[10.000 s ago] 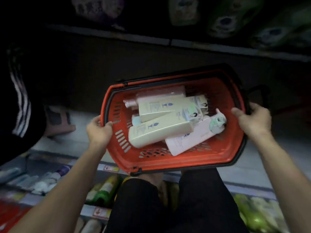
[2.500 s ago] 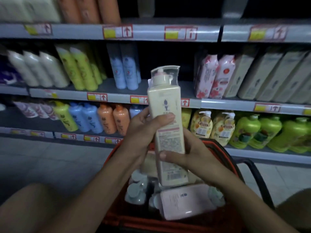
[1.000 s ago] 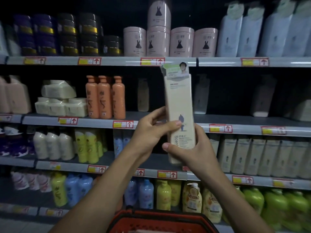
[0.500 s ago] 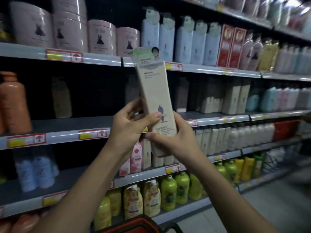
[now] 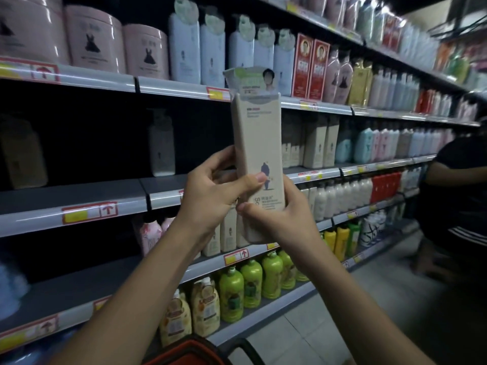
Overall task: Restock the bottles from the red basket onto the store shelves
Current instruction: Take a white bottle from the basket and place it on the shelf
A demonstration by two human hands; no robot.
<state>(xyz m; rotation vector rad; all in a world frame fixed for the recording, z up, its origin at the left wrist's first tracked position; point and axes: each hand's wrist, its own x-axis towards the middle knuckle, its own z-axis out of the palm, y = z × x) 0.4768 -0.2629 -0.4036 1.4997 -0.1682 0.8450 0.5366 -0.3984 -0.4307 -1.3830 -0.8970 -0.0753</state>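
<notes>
View: head camera, the only 1 supplied.
Item in hand: 1 tall beige bottle (image 5: 259, 164), upright, with a pale tag over its cap, held up in front of the store shelves (image 5: 79, 204).
Left hand (image 5: 210, 196): fingers curled round the bottle's lower left side, thumb across its front.
Right hand (image 5: 279, 219): wrapped round the bottle's base from the right, thumb on the front.
Red basket (image 5: 189, 353): only its rim shows at the bottom edge; contents not visible.
Matching stock: beige bottles (image 5: 319, 146) stand on the middle shelf just right of the held 1.
Step judged: locating the correct slot; bottle not yet shelved.
Next move calls for: carrying it right to the matching row and setting it upright, label outward.
Bystander: another person (image 5: 458, 191) crouches at far right.
</notes>
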